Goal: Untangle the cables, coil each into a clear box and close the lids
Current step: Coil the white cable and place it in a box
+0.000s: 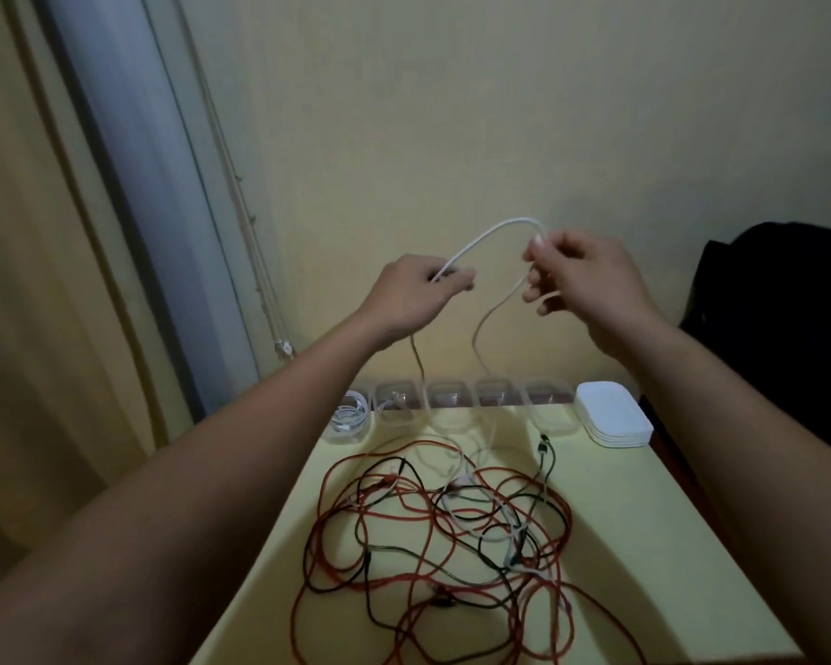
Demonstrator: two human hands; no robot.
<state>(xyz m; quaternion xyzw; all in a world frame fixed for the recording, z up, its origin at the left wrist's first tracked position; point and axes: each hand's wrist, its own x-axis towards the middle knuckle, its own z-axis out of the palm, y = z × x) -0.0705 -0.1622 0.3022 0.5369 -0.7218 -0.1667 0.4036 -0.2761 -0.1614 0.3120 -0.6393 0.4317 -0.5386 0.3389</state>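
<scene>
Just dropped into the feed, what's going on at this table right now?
A person holds a white cable up above the table, the left hand and right hand each pinching it, with an arc between them. Its two strands hang down into the tangle of red, black and white cables on the table. The clear boxes stand in a row at the far edge. The leftmost box already has a coiled white cable in it. A white stack, probably lids, sits beside them.
</scene>
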